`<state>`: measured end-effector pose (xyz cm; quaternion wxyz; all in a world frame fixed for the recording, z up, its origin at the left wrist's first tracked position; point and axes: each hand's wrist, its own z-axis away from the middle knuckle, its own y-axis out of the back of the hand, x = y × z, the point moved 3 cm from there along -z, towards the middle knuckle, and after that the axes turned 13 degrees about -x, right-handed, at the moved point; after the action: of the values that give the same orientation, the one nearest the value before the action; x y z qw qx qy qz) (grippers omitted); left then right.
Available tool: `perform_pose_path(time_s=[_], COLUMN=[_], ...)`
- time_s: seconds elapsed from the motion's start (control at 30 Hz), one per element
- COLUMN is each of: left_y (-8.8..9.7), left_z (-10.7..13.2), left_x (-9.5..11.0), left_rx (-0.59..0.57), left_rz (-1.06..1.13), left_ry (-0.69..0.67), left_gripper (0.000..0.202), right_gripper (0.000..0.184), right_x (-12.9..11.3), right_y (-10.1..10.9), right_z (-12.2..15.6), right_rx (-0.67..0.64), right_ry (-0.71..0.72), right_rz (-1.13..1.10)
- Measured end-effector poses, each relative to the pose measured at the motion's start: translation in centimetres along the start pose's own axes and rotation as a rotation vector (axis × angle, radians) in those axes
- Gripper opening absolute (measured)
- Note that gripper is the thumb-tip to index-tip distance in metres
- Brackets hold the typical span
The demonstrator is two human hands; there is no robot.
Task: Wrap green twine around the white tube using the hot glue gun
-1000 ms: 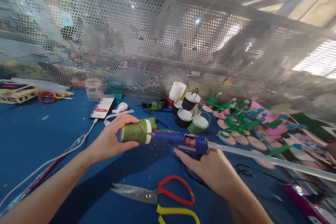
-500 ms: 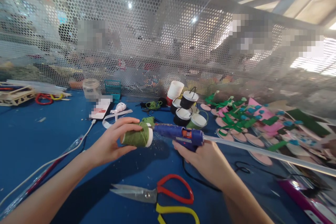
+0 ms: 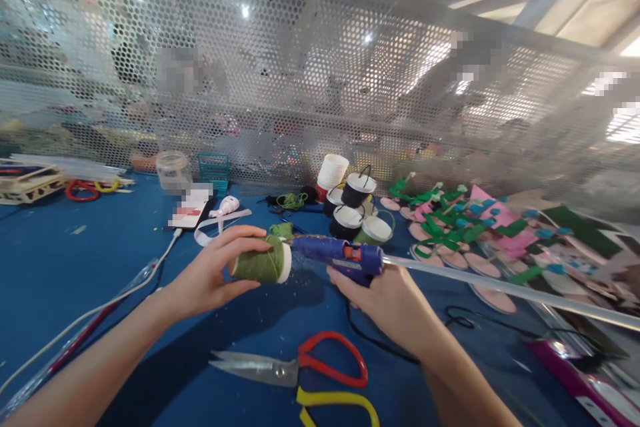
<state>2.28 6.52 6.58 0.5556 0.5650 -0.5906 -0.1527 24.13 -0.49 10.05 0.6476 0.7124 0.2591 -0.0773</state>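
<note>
My left hand [image 3: 215, 271] is closed round a small paper cup [image 3: 261, 263] wrapped in green yarn, tipped on its side with its white rim facing right. In my right hand [image 3: 385, 293] is a blue hot glue gun [image 3: 337, 251], its nozzle at the upper rim of the cup; whether it touches I cannot tell. A long clear glue stick [image 3: 465, 276] sticks out of the gun's back. Just behind the cup lies a bit of green yarn [image 3: 281, 231]. Scissors [image 3: 280, 371] with one red and one yellow handle lie below my hands.
Several yarn-wrapped cups [image 3: 347, 221] with handles and a stack of white cups [image 3: 332, 172] stand behind the gun. Felt flower pieces [image 3: 460, 233] crowd the right. A phone [image 3: 192, 207] with a white cable lies left, a purple power strip [image 3: 575, 373] lower right. Perforated metal panel [image 3: 280, 80] behind.
The glue gun has shifted very slightly left, its nozzle closer over the cup's rim. Both hands keep their holds, and the cup stays nearly in place.
</note>
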Motion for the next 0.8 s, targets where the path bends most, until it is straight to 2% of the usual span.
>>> perform_pose_path(time_s=[0.3,0.5,0.8], left_y=[-0.1,0.0,0.2], left_z=[0.0,0.0,-0.1], left_x=[-0.6,-0.6,-0.4], left_rx=[0.055,0.083,0.105], left_rz=[0.017,0.013,0.006], left_ry=[0.065,0.101,0.123], left_gripper=[0.041,0.041,0.04], right_gripper=[0.015,0.016,0.015], right_x=[-0.4,-0.1,0.2], right_y=[-0.2,-0.6,-1.1], right_z=[0.4,0.8,1.1], right_rx=[0.029,-0.027,-0.058], right_ry=[-0.014,-0.064,-0.086], right_rz=[-0.107,-0.176,-0.162])
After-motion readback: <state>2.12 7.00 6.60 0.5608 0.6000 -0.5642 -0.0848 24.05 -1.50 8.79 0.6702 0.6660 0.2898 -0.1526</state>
